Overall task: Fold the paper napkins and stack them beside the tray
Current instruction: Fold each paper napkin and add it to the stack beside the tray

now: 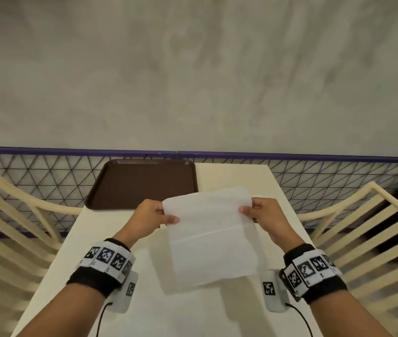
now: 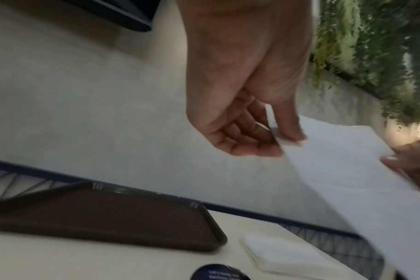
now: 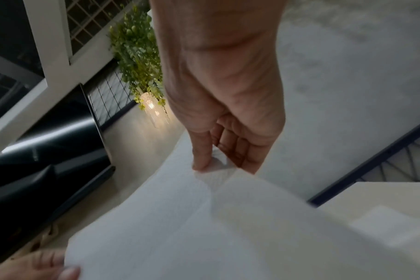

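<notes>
A white paper napkin (image 1: pixel 213 237) hangs unfolded in the air above the cream table (image 1: pixel 110 239), with crease lines across it. My left hand (image 1: pixel 155 216) pinches its upper left corner between thumb and fingers. My right hand (image 1: pixel 256 210) pinches the upper right corner. The same napkin (image 2: pixel 348 170) shows in the left wrist view, pinched by the left hand (image 2: pixel 276 140), and the napkin (image 3: pixel 204 227) fills the lower right wrist view, held by the right hand (image 3: pixel 211 166). A folded napkin stack (image 2: pixel 288 253) lies on the table right of the brown tray (image 2: pixel 108 217).
The brown tray (image 1: pixel 144 183) is at the table's far left, against a wire mesh fence with a purple rail (image 1: pixel 290 156). Cream slatted chairs stand to the left (image 1: pixel 10 227) and right (image 1: pixel 368 234). A dark round sticker (image 2: pixel 218 272) sits on the table near me.
</notes>
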`<state>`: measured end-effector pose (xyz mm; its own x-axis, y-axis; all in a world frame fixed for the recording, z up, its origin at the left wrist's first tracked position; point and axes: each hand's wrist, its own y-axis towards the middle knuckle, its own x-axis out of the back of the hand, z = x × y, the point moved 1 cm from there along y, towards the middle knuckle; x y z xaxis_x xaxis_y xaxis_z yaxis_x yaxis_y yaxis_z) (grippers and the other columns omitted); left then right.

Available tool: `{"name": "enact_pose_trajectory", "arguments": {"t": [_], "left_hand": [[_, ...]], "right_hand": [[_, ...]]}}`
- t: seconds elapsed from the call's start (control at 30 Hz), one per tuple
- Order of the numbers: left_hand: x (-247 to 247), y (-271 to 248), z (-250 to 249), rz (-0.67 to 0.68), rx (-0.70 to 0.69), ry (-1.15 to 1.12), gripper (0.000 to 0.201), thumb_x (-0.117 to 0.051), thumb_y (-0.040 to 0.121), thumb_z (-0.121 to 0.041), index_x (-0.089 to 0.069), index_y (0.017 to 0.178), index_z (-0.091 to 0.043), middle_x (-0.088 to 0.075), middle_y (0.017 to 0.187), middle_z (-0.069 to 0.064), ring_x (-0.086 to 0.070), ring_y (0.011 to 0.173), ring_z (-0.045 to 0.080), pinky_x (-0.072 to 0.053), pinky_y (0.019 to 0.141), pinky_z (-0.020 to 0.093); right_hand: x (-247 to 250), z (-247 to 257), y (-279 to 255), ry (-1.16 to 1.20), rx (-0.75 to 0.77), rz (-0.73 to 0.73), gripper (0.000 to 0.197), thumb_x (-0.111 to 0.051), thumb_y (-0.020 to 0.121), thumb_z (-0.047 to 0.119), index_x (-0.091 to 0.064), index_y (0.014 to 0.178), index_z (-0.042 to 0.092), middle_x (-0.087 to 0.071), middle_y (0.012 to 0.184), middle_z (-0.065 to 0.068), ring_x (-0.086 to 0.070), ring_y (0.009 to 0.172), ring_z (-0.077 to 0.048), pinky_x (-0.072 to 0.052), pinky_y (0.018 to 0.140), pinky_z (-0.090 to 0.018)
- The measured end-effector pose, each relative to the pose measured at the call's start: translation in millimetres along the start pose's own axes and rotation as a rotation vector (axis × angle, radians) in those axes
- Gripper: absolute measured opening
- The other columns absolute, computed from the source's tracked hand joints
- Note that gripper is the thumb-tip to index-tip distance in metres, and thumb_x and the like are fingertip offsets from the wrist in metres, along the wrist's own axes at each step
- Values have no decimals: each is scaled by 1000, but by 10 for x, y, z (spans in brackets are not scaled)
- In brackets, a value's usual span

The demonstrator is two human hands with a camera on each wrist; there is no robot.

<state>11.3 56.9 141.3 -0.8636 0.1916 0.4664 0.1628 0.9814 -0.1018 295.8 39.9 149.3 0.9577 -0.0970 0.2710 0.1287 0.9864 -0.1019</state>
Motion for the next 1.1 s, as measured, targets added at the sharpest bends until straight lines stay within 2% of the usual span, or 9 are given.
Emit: {"name": "enact_pose_trajectory", "arguments": {"t": [0.13,0.23,0.47,0.6,0.67,0.73,0.87,1.0,1.1], "left_hand": [[-377,-118,-86,-152,-136,-203,24,-74,75,-4,-69,78,-27,-72,72,-14,-68,73,13,-53,63,18],[-598,-356,-2,-198,-220,-161,32,-73,75,-1,-59,67,-29,-69,69,-20,-63,70,-1,-45,60,9],[-1132,-794,790,91,-159,-157,55,-60,74,21,-52,64,-32,-69,103,-21,-62,105,-2,-47,83,10],[-1364,-848,1302,212,-79,-16,52,-63,77,11,-52,69,-39,-61,102,-40,-57,109,-9,-42,89,6],[-1440,-864,1447,265,-64,28,51,-62,77,9,-52,71,-41,-58,102,-43,-56,110,-9,-42,92,8],[-1476,-866,1465,268,-44,24,50,-66,77,6,-53,70,-41,-60,99,-42,-57,106,-10,-43,90,8],[-1471,-750,1355,149,34,-37,38,-70,76,3,-54,64,-29,-74,79,-15,-67,80,0,-49,71,12],[-1459,-503,1303,-23,128,8,30,-77,72,-8,-49,75,-19,-54,54,-2,-45,51,12,-42,56,26],[-1476,-376,1302,-137,161,-8,36,-77,71,-2,-48,85,-19,-55,64,-2,-49,53,8,-43,56,16]], "right_hand": [[198,-206,-155,90,64,-93,12,-69,80,4,-72,83,15,-75,82,3,-69,80,-14,-55,77,-26],[313,-391,-407,144,120,-94,20,-66,79,-2,-73,83,17,-75,81,7,-69,78,-5,-53,75,-16],[361,-1292,-830,-66,31,29,37,-72,71,-7,-75,67,30,-75,87,7,-67,95,-6,-47,91,-20],[228,-1763,-962,-103,-76,149,16,-84,53,39,-74,64,33,-74,86,10,-64,98,-1,-46,90,-16],[216,-1996,-982,-120,-140,163,21,-86,51,14,-73,65,24,-74,81,4,-65,94,-8,-50,83,-23],[195,-2134,-979,-191,-116,185,40,-82,56,-4,-72,64,34,-73,83,13,-63,98,-2,-48,86,-21],[178,-2070,-862,-298,-129,144,49,-77,71,5,-63,48,47,-65,65,31,-60,73,14,-43,73,-6],[82,-1951,-639,-432,-140,62,49,-64,85,23,-30,49,23,-34,48,8,-32,48,-5,-24,49,-21],[3,-1902,-509,-580,-136,32,48,-59,88,26,-27,53,18,-34,51,5,-31,48,-6,-30,48,-19]]}}
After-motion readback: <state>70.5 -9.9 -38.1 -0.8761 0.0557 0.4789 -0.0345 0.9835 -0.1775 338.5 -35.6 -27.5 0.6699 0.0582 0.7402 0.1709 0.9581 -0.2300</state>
